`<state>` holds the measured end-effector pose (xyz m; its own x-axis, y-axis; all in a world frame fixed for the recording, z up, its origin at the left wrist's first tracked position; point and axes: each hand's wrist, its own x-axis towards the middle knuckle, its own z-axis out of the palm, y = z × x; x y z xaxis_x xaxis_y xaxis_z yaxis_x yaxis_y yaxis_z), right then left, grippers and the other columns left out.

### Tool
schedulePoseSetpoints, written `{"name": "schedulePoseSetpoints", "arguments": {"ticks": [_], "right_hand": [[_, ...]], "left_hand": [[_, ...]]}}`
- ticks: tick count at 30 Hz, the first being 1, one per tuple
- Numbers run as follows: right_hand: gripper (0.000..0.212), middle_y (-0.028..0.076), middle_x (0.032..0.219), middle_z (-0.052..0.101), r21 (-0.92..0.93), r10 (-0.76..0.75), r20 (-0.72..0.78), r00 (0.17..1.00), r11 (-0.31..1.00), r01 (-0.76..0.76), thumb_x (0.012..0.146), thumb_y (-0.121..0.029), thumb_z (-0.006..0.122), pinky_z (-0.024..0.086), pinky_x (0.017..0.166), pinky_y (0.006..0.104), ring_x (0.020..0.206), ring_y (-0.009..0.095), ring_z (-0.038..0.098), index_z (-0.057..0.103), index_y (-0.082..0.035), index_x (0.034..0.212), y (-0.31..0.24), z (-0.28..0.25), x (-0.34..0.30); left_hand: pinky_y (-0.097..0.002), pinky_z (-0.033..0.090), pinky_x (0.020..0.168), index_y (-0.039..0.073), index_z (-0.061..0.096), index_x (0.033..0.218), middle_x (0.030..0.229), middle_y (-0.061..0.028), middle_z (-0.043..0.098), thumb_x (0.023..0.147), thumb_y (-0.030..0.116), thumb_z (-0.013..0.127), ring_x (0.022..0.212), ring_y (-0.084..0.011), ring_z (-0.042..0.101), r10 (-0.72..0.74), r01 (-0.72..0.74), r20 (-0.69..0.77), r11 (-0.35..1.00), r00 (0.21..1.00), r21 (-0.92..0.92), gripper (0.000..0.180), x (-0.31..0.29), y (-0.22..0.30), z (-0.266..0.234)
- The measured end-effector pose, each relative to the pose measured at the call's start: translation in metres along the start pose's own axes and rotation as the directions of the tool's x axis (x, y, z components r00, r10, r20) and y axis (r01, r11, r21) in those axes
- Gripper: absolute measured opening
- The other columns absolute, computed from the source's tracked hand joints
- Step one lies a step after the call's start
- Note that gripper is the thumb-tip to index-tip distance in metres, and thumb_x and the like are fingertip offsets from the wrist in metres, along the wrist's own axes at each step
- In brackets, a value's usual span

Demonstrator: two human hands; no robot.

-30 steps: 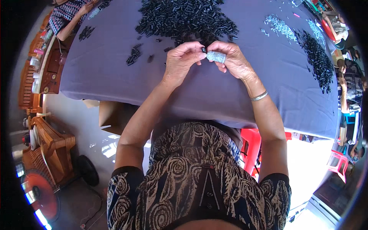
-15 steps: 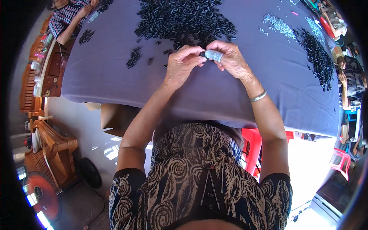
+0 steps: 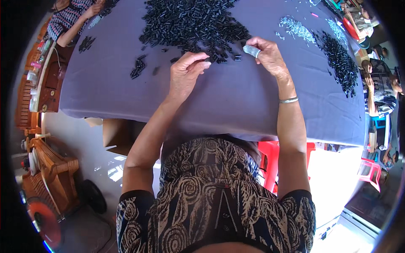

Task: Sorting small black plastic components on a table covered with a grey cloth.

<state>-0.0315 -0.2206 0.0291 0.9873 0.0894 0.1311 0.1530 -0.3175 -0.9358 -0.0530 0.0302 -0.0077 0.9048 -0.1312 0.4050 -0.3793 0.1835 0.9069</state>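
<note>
My left hand is closed in a pinch over the purple-grey cloth, with a small black cylindrical piece between thumb and fingertips. Apart from it, to the right, my right hand has its fingers curled together at the edge of the heap. A silvery-grey finger cover wraps one of its digits; whether anything sits in its fingertips is hidden. Ahead of both hands spreads a large heap of short black tube-like pieces. Several more black pieces lie loose left of my left hand.
On the cloth-covered table, a pile of small clear pieces and another black pile lie to the right. Other people sit at the far left and right. A red stool stands beneath the table edge.
My hands were together at the black piece and have parted. My right hand has moved right and up toward the heap's edge; my left hand has drawn left, still pinching the piece.
</note>
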Motion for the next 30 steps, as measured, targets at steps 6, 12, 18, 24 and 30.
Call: {"name": "schedulePoseSetpoints", "arguments": {"ticks": [6,12,18,24,30], "right_hand": [[0.008,-0.004,0.069,0.058,-0.126,-0.022,0.057,0.998,0.992,0.029,0.080,-0.008,0.065,0.040,0.053,0.0216,0.059,0.004,0.046,0.065,-0.005,0.087,0.010,0.002,0.001],[0.010,0.001,0.070,0.060,-0.211,-0.026,0.065,0.998,0.977,0.039,0.079,-0.007,0.064,0.044,0.061,0.0239,0.064,0.008,0.051,0.065,-0.004,0.088,0.012,0.004,0.000],[0.010,0.001,0.070,0.060,-0.276,-0.034,0.057,0.998,0.960,0.048,0.079,-0.007,0.063,0.042,0.059,0.0252,0.063,0.008,0.049,0.066,-0.005,0.088,0.015,0.004,0.002],[0.008,0.000,0.070,0.060,-0.237,-0.026,0.073,0.997,0.970,0.043,0.079,-0.005,0.062,0.042,0.060,0.0238,0.064,0.007,0.050,0.065,-0.005,0.086,0.018,0.004,0.003],[0.008,-0.001,0.069,0.060,-0.222,-0.048,0.060,0.997,0.973,0.060,0.079,-0.003,0.061,0.041,0.059,0.0235,0.065,0.007,0.049,0.065,-0.004,0.086,0.020,0.005,0.004]], "left_hand": [[-0.0205,0.049,0.062,0.003,0.066,0.094,0.089,-0.0034,0.060,0.076,-0.005,0.067,0.074,-0.0082,0.057,-0.057,0.055,0.017,0.992,0.998,0.111,0.020,-0.001,0.000,0.001],[-0.0208,0.049,0.068,0.003,0.065,0.095,0.088,-0.0028,0.060,0.073,-0.008,0.067,0.078,-0.0095,0.057,-0.007,0.007,-0.003,0.975,1.000,0.221,0.024,0.001,0.000,0.000],[-0.0221,0.049,0.070,0.001,0.065,0.094,0.087,-0.0038,0.061,0.072,-0.008,0.067,0.078,-0.0097,0.058,0.043,-0.033,-0.019,0.928,0.999,0.372,0.024,0.007,0.028,-0.007],[-0.0241,0.049,0.063,0.003,0.065,0.094,0.083,-0.0069,0.062,0.072,-0.007,0.067,0.071,-0.0142,0.061,0.138,-0.143,0.056,0.771,0.989,0.621,0.025,0.002,0.047,-0.025],[-0.0290,0.048,0.060,0.003,0.066,0.093,0.080,-0.0101,0.062,0.072,-0.005,0.065,0.067,-0.0197,0.060,0.221,-0.148,0.032,0.529,0.975,0.836,0.022,0.003,0.054,-0.093]]}}
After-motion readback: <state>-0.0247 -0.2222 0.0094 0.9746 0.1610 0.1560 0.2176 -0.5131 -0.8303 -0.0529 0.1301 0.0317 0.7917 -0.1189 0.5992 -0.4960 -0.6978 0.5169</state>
